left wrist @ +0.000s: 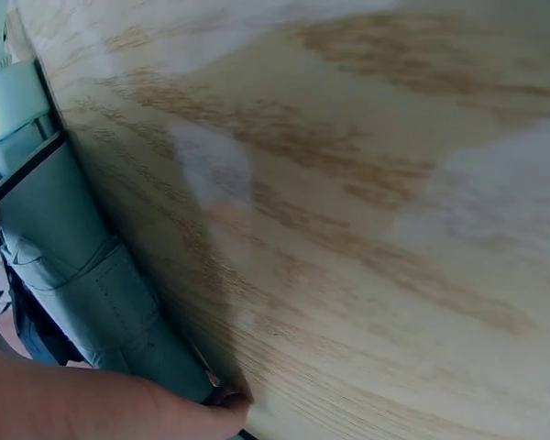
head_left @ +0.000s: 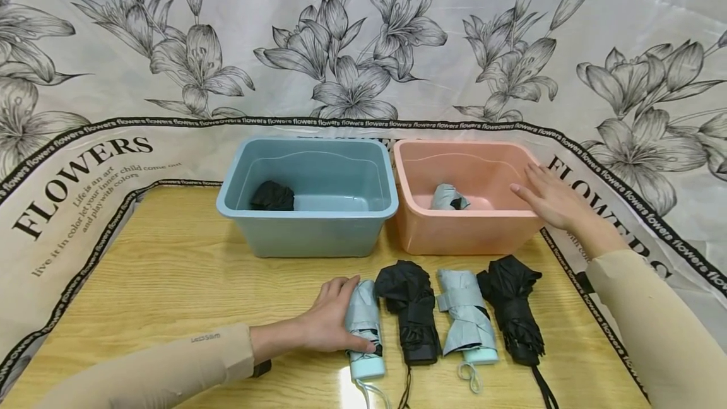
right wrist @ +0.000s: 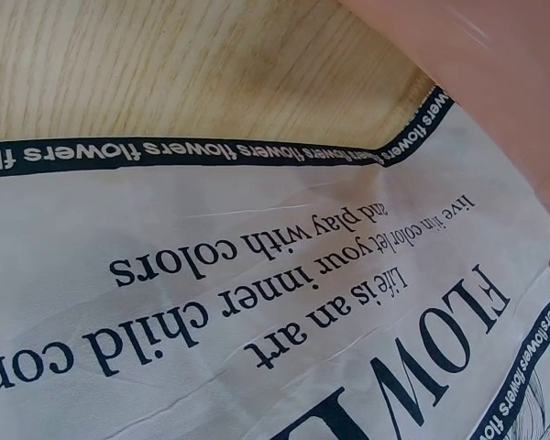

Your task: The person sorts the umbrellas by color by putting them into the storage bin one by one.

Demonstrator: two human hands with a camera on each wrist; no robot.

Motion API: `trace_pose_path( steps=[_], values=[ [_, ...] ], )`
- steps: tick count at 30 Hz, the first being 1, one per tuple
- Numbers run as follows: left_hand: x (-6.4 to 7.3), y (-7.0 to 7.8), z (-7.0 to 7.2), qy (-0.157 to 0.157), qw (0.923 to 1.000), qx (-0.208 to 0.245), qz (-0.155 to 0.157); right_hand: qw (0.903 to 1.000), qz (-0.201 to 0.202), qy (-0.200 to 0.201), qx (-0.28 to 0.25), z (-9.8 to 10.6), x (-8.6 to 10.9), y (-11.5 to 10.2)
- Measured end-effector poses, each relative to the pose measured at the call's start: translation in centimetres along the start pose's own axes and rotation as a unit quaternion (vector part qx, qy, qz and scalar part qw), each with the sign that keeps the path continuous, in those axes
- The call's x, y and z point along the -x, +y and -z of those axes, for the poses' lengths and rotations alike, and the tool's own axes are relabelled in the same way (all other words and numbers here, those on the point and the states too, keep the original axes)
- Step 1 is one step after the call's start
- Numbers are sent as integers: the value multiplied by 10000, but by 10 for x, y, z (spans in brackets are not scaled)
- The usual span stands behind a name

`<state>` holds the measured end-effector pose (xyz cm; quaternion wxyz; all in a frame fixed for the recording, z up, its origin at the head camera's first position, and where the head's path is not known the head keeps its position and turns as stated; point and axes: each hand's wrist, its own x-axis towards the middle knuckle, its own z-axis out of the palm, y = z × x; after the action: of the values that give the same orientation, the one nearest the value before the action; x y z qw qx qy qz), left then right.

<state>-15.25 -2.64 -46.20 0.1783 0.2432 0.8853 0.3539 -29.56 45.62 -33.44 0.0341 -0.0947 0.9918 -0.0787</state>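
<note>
- Pale-blue umbrella (head_left: 365, 308), folded, mint end cap toward the viewer with loose cord; lying on the wooden table (head_left: 170, 283), leftmost in a row of four, in front of the two bins; band round its cloth visible in the left wrist view.
- Left hand (head_left: 324, 327), reaching in from the left, clasped round the pale-blue umbrella, thumb near the capped end, fingers toward the far end.
- Right hand (head_left: 549, 199), at the right rim of the pink bin; fingers extended together, thumb spread apart, holding nothing; cannot tell whether touching the rim.
- Black umbrella (head_left: 411, 314), folded, strap at near end, just right of the pale-blue umbrella.
- Second pale-blue umbrella (head_left: 467, 317), wrapped loosely, mint cap and looped cord, third in the row.
- Second black umbrella (head_left: 514, 314), slightly tilted, long strap, rightmost in the row.
- Blue bin (head_left: 318, 235), left of the pair; black bundle (head_left: 272, 197) inside, toward the left.
- Pink bin (head_left: 466, 235), just beside the blue bin; pale-blue bundle (head_left: 446, 198) with a dark patch inside, toward the left.
- Printed cloth (head_left: 227, 30), white with black lilies and lettering, behind the bins and along both table sides.
- Beige sleeves (head_left: 165, 365), on both arms.
</note>
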Motion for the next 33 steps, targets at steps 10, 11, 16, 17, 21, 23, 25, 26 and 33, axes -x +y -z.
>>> trace_pose_path(
  steps=[10,11,16,17,21,23,25,26,33],
  values=[
    [-6,-2,-3,486,9985,142,-210,10000,9,24,15,0,-1,0],
    [-6,-2,-3,542,9981,160,-252,10000,7,29,15,0,-1,0],
    [-1,1,-5,739,9957,350,-433,10000,9,17,-15,0,1,0],
    [0,2,-6,753,9953,405,-464,10000,8,12,-17,0,1,0],
    [3,5,-8,780,9933,592,-614,10000,-13,-1,-20,0,2,0],
    [4,5,-8,806,9919,655,-728,10000,-12,3,-20,0,2,0],
    [5,5,-9,830,9903,738,-832,10000,-4,1,-22,0,2,1],
    [5,5,-9,846,9893,795,-886,10000,5,4,-14,-1,2,1],
    [13,8,-3,1161,9812,1298,-830,10000,40,33,-7,-2,0,0]
  ],
)
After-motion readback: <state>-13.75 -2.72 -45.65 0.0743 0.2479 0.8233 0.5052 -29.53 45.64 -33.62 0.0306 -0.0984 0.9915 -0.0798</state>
